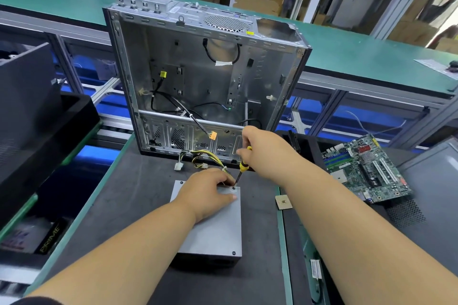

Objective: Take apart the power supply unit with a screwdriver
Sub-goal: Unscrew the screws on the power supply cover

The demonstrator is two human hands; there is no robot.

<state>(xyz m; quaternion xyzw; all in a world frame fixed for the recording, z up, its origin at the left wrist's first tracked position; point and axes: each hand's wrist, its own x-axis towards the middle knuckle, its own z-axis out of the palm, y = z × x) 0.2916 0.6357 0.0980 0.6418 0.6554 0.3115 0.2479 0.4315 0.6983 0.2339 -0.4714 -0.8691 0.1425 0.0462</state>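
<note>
A factory workbench topped with a dark grey mat and edged in green fills the foreground, with green-topped conveyor benches and stacked cardboard behind. At far left sit black foam trays, well apart from the work. Upright at the back of the mat stands an emptied grey steel computer case, loose cables hanging inside.

In front of it lies the flat grey metal power supply unit, its yellow-and-black wire bundle trailing towards the case. The left hand presses on the unit's lid, fingers loosely curved over the far edge, thumb lying flat beside the far right corner screw. The right hand grips the yellow-and-black-handled screwdriver, whose tip sits in that screw.

The step in hand looks like loosening the first lid screw; screws also show at the far left and near right corners, so the next move probably calls for lifting this one out and shifting to another corner while keeping the unit pinned.

To the right, a small square processor chip lies near the mat's edge, and a green motherboard rests beyond, leaving fair room for the right elbow.
</note>
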